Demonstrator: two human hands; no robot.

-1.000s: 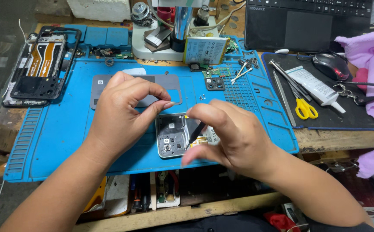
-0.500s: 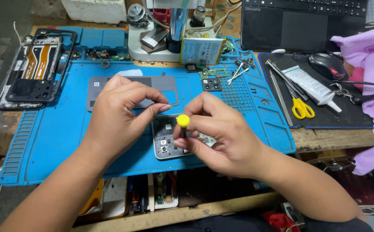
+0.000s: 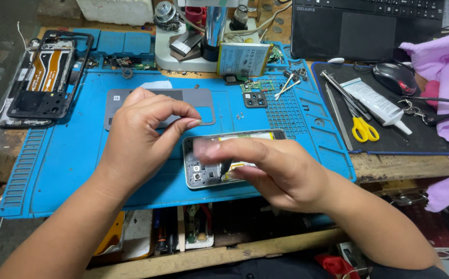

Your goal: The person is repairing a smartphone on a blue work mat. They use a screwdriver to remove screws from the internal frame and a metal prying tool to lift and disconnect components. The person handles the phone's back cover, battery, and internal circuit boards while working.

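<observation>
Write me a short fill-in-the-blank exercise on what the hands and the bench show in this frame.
1. The opened phone lies on a ____ work mat.
2. The right hand holds a dark tool with its tip down on the ____.
3. The left hand hovers with thumb and forefinger curled, holding ____.
4. The scissors on the black mat have ____ handles.

Missing words: blue; phone; nothing; yellow
</observation>
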